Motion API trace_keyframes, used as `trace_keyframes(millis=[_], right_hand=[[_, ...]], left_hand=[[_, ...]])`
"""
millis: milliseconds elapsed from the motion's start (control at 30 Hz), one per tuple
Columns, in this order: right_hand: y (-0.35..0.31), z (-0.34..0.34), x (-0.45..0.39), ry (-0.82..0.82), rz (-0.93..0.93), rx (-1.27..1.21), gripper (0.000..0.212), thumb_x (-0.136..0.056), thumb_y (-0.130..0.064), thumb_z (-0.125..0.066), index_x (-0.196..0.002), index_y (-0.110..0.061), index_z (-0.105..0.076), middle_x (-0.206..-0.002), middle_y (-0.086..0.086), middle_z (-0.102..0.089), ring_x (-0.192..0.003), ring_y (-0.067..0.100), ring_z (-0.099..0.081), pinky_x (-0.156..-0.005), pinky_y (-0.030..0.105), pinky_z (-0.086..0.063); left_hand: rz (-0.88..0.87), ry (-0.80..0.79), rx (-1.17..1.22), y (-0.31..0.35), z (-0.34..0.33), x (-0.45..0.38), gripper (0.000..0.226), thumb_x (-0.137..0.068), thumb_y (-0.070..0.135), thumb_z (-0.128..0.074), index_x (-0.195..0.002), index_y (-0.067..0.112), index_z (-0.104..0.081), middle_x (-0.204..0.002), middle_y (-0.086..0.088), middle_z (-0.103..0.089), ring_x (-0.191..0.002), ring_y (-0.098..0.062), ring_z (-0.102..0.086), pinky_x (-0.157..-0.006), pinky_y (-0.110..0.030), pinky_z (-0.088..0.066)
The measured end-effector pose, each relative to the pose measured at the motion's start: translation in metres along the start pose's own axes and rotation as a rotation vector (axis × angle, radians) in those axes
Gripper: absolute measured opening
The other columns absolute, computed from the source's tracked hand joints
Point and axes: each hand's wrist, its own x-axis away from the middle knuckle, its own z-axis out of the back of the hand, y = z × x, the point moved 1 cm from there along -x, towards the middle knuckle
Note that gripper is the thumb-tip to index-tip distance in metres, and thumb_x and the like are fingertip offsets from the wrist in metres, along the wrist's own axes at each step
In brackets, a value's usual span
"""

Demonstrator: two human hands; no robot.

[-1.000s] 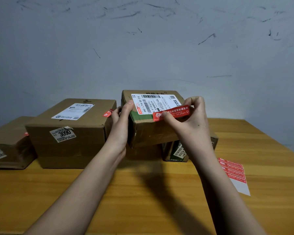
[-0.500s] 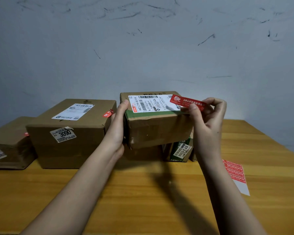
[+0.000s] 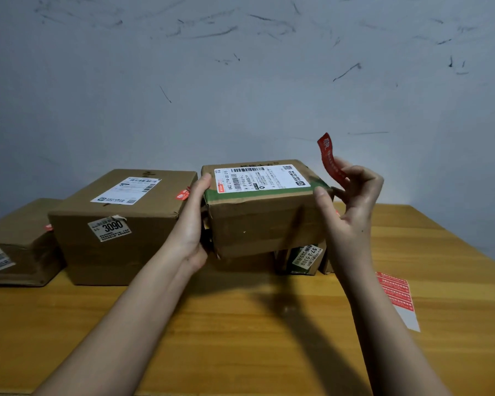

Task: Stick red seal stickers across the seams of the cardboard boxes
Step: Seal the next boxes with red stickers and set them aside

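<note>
Holding the small cardboard box [image 3: 265, 207] off the wooden table [image 3: 240, 332], the left hand [image 3: 193, 221] gripped its left side, fingers hidden behind it. The right hand [image 3: 352, 204] pinched a red seal sticker [image 3: 330, 160] that curled upward, just beside the box's right top corner; whether the thumb touched the box could not be told. Print on the shipping label [image 3: 259, 177] was too small to read. Other boxes sat partly hidden under the held one. A larger box [image 3: 117, 224] stood left, another [image 3: 15, 241] cut off at the frame edge. A scuffed grey wall [image 3: 240, 81] rose behind. The sticker sheet [image 3: 396, 295] lay on open tabletop at right.
</note>
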Motion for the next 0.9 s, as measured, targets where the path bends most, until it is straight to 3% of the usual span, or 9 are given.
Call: trace_keyframes(millis=[133,233,367,433,533,633,667,800,900], right_hand=[[0.004,-0.008,0.006,-0.025,0.037,-0.048,0.045,-0.083,-0.020,-0.064,-0.114,-0.024,-0.032,-0.141,0.003,-0.042,-0.128,0.018,-0.049,-0.099,0.021,-0.041],[0.005,-0.010,0.007,-0.029,0.025,-0.053,0.049,-0.084,-0.010,-0.067,-0.116,-0.023,-0.031,-0.142,0.001,-0.041,-0.128,0.020,-0.050,-0.103,0.027,-0.043],[0.002,-0.011,0.005,-0.004,-0.002,-0.055,0.051,-0.082,-0.006,-0.067,-0.116,-0.020,-0.032,-0.140,-0.001,-0.042,-0.125,0.018,-0.053,-0.102,0.027,-0.044],[0.000,-0.010,0.003,0.018,-0.024,-0.057,0.051,-0.082,-0.008,-0.067,-0.118,-0.017,-0.031,-0.140,-0.005,-0.042,-0.124,0.017,-0.054,-0.101,0.026,-0.044],[-0.003,-0.009,-0.001,0.034,-0.065,-0.049,0.051,-0.082,-0.011,-0.067,-0.119,-0.018,-0.032,-0.138,-0.007,-0.044,-0.122,0.013,-0.056,-0.101,0.027,-0.045],[-0.007,-0.008,-0.002,0.018,-0.100,-0.013,0.051,-0.085,-0.012,-0.069,-0.120,-0.019,-0.033,-0.136,-0.010,-0.046,-0.120,0.006,-0.056,-0.098,0.024,-0.045],[-0.008,-0.008,-0.003,0.008,-0.107,-0.003,0.050,-0.086,-0.013,-0.069,-0.121,-0.020,-0.034,-0.134,-0.012,-0.047,-0.119,0.005,-0.056,-0.097,0.023,-0.045],[-0.011,-0.002,-0.009,-0.018,-0.129,0.059,0.049,-0.086,-0.014,-0.070,-0.119,-0.025,-0.035,-0.125,-0.019,-0.046,-0.109,-0.012,-0.054,-0.090,0.009,-0.041],[-0.011,-0.005,-0.010,-0.056,-0.175,0.118,0.048,-0.086,-0.019,-0.070,-0.118,-0.026,-0.035,-0.126,-0.017,-0.048,-0.113,-0.004,-0.054,-0.097,0.017,-0.042]], left_hand=[[0.060,-0.046,0.007,0.003,0.000,0.008,0.053,-0.086,0.065,-0.046,-0.108,0.025,-0.072,-0.104,-0.006,-0.073,-0.094,-0.023,-0.070,-0.086,-0.043,-0.054],[0.063,-0.040,-0.033,0.004,0.002,0.013,0.062,-0.087,0.072,-0.036,-0.113,0.028,-0.070,-0.108,-0.004,-0.072,-0.100,-0.022,-0.069,-0.088,-0.048,-0.053],[-0.050,-0.059,-0.062,0.005,-0.006,0.028,0.062,-0.092,0.068,-0.025,-0.109,0.031,-0.071,-0.107,-0.001,-0.073,-0.100,-0.017,-0.069,-0.081,-0.044,-0.057],[-0.167,-0.056,-0.076,0.003,-0.010,0.033,0.056,-0.090,0.069,-0.029,-0.102,0.038,-0.073,-0.113,0.005,-0.071,-0.104,-0.010,-0.066,-0.085,-0.042,-0.056],[-0.409,0.003,-0.177,-0.008,-0.006,0.033,0.075,-0.072,0.082,-0.046,-0.137,0.044,-0.042,-0.151,0.014,-0.035,-0.137,-0.002,-0.034,-0.114,-0.038,-0.029],[-0.670,-0.096,-0.395,-0.011,-0.003,0.039,0.094,-0.069,0.069,-0.055,-0.144,0.040,-0.006,-0.155,0.022,-0.007,-0.140,0.012,-0.007,-0.114,-0.018,-0.014],[-0.709,-0.144,-0.503,-0.012,0.001,0.040,0.107,-0.065,0.071,-0.061,-0.146,0.037,0.001,-0.154,0.022,-0.002,-0.141,0.012,-0.003,-0.114,-0.019,-0.013],[-0.776,-0.200,-1.020,-0.006,0.019,0.038,0.135,-0.053,0.061,-0.076,-0.141,0.048,0.026,-0.158,0.013,0.016,-0.147,-0.009,0.011,-0.120,-0.049,-0.010],[-0.768,-0.232,-1.232,0.004,0.025,0.042,0.141,-0.051,0.061,-0.077,-0.135,0.049,0.035,-0.156,0.016,0.019,-0.146,-0.005,0.011,-0.121,-0.044,-0.009]])
